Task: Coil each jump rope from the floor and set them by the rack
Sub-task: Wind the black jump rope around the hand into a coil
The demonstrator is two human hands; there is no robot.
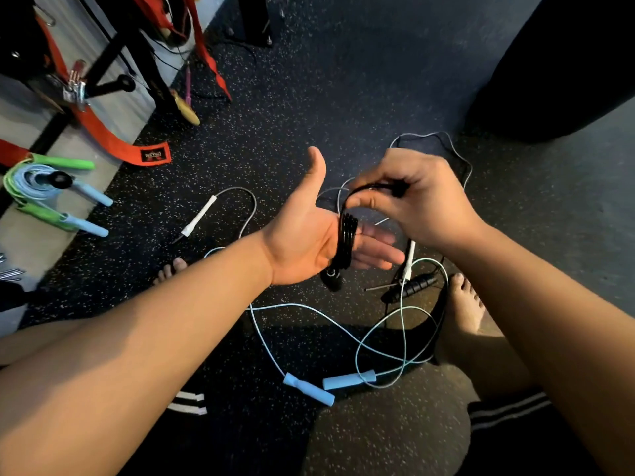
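– Two ropes, it seems, are already coiled and set by the rack point(110, 86), well beyond the left grip point(302, 235): a green-and-blue bundle point(37, 187).

– And the one being handled?

– The black rope point(347, 235) is wound in several turns around the fingers point(374, 242) of the left grip, which is spread flat, palm up; a hanging handle point(331, 281) is seen just under it. The free end is pinched in the right grip point(422, 201), just above the coil.

– What is left to be done?

– That coil is judged nearly finished, but not yet set down. Below both grips, on the floor point(343, 80), a light-blue rope point(309, 388) and a white-handled rope point(199, 218) are seen loose and tangled; a ribbed black handle point(412, 286) lies beneath the right grip, and whose rope it belongs to cannot be told.
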